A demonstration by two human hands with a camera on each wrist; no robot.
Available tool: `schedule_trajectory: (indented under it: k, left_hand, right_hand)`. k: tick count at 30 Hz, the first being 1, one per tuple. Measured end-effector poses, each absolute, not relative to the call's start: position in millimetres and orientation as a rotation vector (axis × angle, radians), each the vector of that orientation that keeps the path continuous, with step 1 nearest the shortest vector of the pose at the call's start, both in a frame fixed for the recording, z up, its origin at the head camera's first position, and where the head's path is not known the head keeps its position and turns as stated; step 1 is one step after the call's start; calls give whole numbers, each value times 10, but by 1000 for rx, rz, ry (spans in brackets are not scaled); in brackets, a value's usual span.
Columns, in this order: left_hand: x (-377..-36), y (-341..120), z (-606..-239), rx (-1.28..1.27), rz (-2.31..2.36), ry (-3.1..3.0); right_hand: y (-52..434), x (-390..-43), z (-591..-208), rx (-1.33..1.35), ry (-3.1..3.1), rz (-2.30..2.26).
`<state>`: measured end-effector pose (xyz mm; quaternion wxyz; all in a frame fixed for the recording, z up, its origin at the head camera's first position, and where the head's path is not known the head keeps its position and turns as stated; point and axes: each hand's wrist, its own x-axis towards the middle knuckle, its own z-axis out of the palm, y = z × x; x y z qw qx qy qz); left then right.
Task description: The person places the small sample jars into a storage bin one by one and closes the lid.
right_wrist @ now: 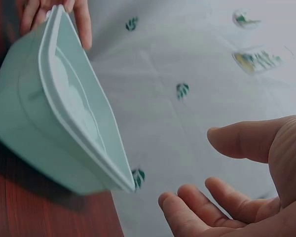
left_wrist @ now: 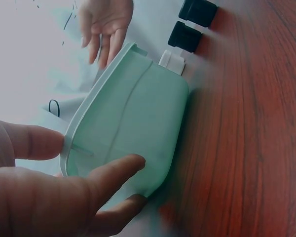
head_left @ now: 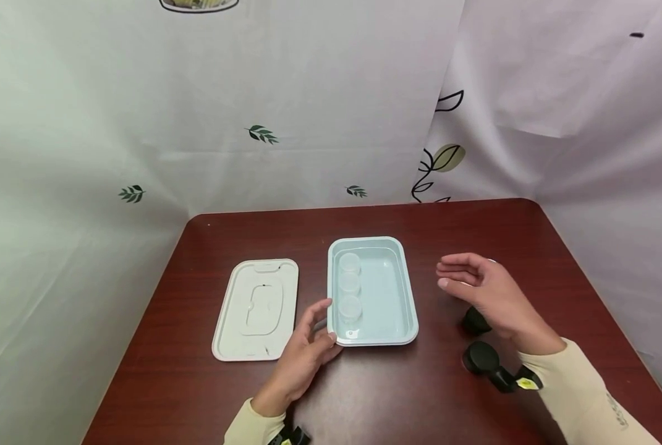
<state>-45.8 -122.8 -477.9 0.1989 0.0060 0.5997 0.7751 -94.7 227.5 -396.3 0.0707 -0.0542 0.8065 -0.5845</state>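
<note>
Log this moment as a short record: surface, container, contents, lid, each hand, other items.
Surface: dark reddish-brown wood-grain table
Container: pale blue-green rectangular plastic-looking tray, open on top
Contents: three round translucent pieces in a row along its left side
Lid: white rectangular lid with rounded corners, flat, left of the tray
Left hand: holds the tray's near-left corner, fingers against its outer wall
Right hand: right of the tray, holding nothing
Other items: two small black objects and one small white object, right of the tray

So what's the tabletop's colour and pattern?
The tabletop is reddish brown with dark streaks, clearest in the left wrist view.
</note>
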Motion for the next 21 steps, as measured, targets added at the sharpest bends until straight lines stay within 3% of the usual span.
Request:
schedule_trajectory:
  k: [10, 21]
  left_hand:
    - [-452, -1241, -4777, 0, 2159, 1680]
    - [-454, -1232, -4771, 2, 2160, 1677]
  right_hand:
    - [2709, -790, -4145, -32, 2446, -1858]
    - [3001, -358, -4443, 107, 2280, -2103]
